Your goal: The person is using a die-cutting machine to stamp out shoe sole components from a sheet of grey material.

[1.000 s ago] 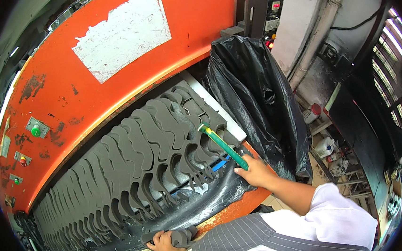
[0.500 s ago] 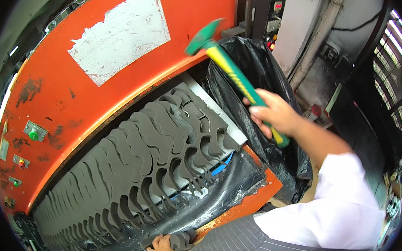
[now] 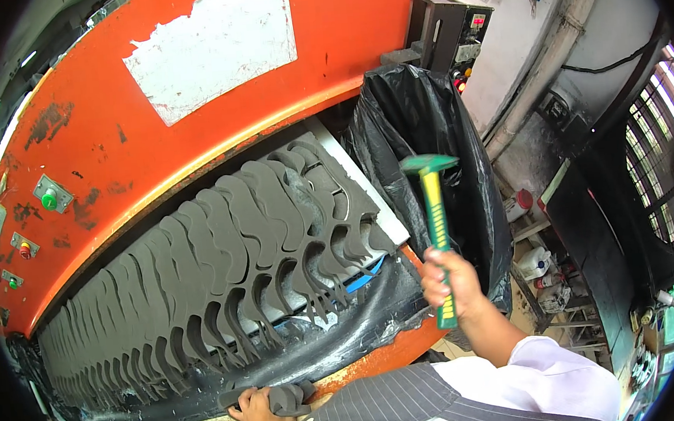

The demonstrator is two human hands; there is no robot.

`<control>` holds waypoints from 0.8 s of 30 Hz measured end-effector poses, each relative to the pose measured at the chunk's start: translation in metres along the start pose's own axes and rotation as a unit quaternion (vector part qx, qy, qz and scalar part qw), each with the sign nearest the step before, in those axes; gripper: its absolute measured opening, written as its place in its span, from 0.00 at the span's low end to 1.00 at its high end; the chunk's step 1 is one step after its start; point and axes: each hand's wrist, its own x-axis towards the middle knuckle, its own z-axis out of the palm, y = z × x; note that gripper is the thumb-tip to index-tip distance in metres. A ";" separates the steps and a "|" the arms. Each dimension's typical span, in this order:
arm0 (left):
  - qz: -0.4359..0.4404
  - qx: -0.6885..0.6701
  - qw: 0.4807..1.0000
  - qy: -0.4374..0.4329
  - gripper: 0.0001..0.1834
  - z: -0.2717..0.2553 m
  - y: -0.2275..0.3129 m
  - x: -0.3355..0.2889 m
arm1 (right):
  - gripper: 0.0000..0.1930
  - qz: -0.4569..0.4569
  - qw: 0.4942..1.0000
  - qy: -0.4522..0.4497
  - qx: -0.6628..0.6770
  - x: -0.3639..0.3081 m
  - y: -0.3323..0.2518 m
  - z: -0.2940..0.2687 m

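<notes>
My right hand (image 3: 455,279) is wrapped round the lower handle of a hammer (image 3: 434,211) with a green head and a green and yellow grip. It holds the hammer nearly upright, head up, in front of a black plastic bag (image 3: 382,100). Low in the head view, my left hand (image 3: 252,415) grips a small bunch of dark grey cut foam pieces (image 3: 288,399) by the front edge of the machine. Beyond it lies a large dark grey foam sheet (image 3: 176,274), cut through with rows of wavy shapes, on a pale board (image 3: 371,188).
An orange machine body (image 3: 339,36) with several push buttons (image 3: 50,200) rises behind the foam. Black sheeting (image 3: 361,319) covers the front ledge, above an orange rim (image 3: 410,339). A black-framed fan (image 3: 650,162) stands at the right, past a cluttered shelf (image 3: 544,273).
My right hand has come down and a little left. The hammer has swung from leaning left to nearly upright, its head lower and further right. My left hand keeps its grip on the foam pieces.
</notes>
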 end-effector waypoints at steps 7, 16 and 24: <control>0.011 -0.005 1.000 0.008 0.28 -0.005 0.001 -0.001 | 0.03 -0.257 0.966 0.042 -0.012 0.004 0.025 -0.006; -0.078 -0.119 0.975 0.170 0.15 -0.005 -0.005 -0.011 | 0.14 -0.055 0.672 -0.194 -0.713 -0.033 0.078 0.029; -0.060 -0.098 0.976 0.184 0.16 -0.004 -0.002 -0.009 | 0.09 -0.449 0.751 -0.114 -0.471 -0.004 0.038 0.023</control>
